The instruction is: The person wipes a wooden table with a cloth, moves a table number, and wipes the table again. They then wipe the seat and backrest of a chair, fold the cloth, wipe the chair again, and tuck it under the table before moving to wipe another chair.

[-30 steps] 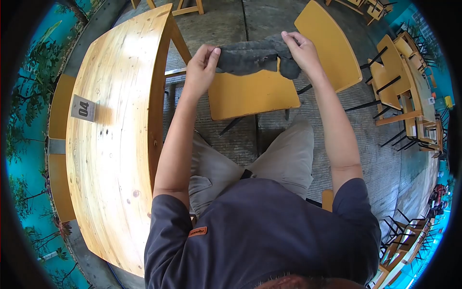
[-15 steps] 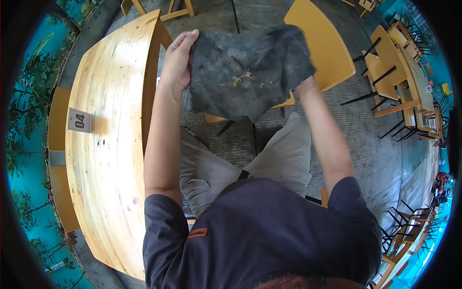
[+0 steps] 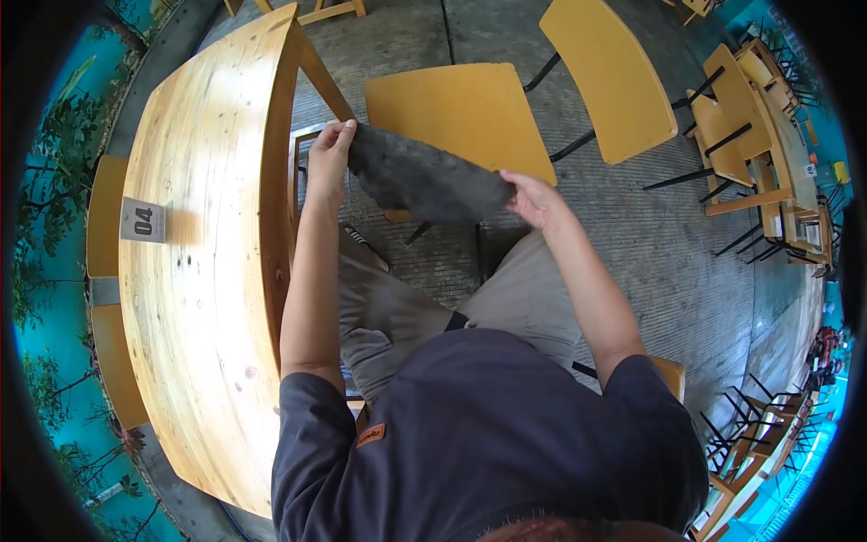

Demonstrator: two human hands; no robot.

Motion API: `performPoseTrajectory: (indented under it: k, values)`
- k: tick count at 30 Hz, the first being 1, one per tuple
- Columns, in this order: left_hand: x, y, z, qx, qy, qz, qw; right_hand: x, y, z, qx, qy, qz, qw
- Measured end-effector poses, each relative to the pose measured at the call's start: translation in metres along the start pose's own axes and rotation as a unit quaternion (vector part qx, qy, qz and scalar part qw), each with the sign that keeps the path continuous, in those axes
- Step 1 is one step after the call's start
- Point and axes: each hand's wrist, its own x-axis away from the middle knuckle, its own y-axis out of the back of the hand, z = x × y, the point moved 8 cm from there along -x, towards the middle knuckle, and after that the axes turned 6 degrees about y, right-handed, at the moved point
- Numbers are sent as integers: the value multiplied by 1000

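Observation:
A dark grey cloth hangs stretched between my two hands, in front of a yellow chair seat. My left hand pinches its upper left corner, close to the corner of the wooden table. At the cloth's right end, my right hand grips the edge between thumb and fingers. The cloth slants down to the right, and its lower edge hangs above my knees.
On the table stands a sign reading 04. A yellow chair back rises at the upper right. More chairs and a long table are farther right. Chairs line the table's left side.
The cloth has dropped lower and narrowed, and the pale marks on it no longer show. My right hand has moved down and left, my left hand slightly down. The chair seat behind is now exposed.

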Motion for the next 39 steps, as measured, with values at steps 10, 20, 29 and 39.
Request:
performPoseTrajectory:
  k: [10,20,29,39]
  values:
    - [12,21,1,76,-83,-66,991,10,-23,70,551,219,-94,800]
    - [29,15,-52,7,-85,-96,992,31,-55,166,332,251,-93,905]
    - [87,-147,-30,-233,-292,-3,928,-11,-76,88,117,152,-74,979]
    - [114,-176,44,-325,-233,215,891,5,11,143,248,357,-267,860]
